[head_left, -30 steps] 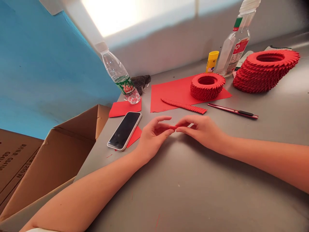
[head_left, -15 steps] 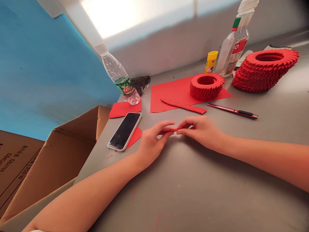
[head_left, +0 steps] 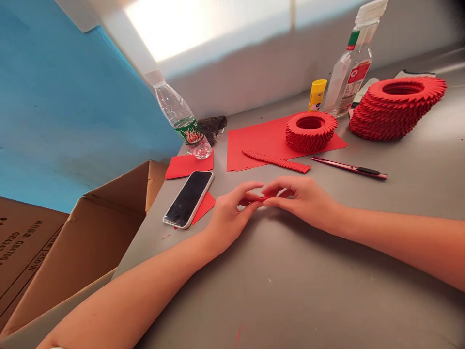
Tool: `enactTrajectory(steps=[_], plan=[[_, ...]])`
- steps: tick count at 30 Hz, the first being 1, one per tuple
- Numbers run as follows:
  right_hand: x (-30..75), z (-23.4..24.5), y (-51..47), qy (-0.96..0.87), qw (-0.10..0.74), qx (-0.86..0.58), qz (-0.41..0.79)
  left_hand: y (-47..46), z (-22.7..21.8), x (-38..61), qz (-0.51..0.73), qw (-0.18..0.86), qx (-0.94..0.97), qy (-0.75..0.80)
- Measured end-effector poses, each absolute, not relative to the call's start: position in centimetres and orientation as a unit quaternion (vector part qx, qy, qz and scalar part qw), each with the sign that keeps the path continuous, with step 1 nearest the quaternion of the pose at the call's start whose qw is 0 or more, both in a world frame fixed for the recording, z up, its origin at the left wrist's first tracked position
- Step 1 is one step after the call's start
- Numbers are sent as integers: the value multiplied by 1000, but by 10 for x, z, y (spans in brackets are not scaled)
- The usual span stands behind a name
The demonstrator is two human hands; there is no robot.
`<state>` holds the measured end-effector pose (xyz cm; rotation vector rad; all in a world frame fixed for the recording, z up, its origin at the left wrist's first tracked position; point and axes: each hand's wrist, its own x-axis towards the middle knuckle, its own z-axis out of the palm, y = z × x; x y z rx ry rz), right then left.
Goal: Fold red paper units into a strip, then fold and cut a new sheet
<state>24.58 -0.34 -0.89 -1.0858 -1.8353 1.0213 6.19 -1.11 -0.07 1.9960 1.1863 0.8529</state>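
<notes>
Left hand (head_left: 232, 213): fingers are curled and thumb is pressed toward them, pinching one end of a small folded red paper piece (head_left: 263, 198).
Right hand (head_left: 301, 201): fingertips and thumb are pressed together on the other end of the same piece.
Paper piece place: between the two hands, held above the grey metal surface (head_left: 327, 291), and most of it is hidden by the fingers.
Nearest to left hand: a black smartphone (head_left: 188, 199) lying on a red paper scrap (head_left: 205, 207), and a red paper square (head_left: 189, 166) just behind it.
Nearest to right hand: a curved strip of folded red paper units (head_left: 276, 161) and a red utility knife (head_left: 348, 167).
Behind the strip: a red paper sheet (head_left: 254, 150) carrying a low folded paper ring (head_left: 310, 133).
Far right: a taller stack of folded red paper rings (head_left: 395, 109).
Back of surface: a yellow glue stick (head_left: 317, 95), a large plastic bottle (head_left: 348, 72), a water bottle (head_left: 181, 118) and a dark cloth (head_left: 212, 128).
Left side: an open cardboard box (head_left: 109, 228).
</notes>
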Motion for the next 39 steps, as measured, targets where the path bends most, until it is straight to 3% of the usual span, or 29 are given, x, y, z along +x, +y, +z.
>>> enactTrajectory(steps=[6, 16, 29, 39], plan=[[245, -9, -5, -798, 372, -379, 284, -13, -4, 62, 318, 314, 791, 417], [244, -11, -7, -828, 359, -376, 209, -16, 0, 62, 299, 280, 820, 399], [248, -7, 2, -717, 362, -434, 408, -6, -7, 58, 369, 206, 818, 391], [247, -13, -1, -822, 329, -432, 173, -8, -6, 60, 349, 272, 785, 433]])
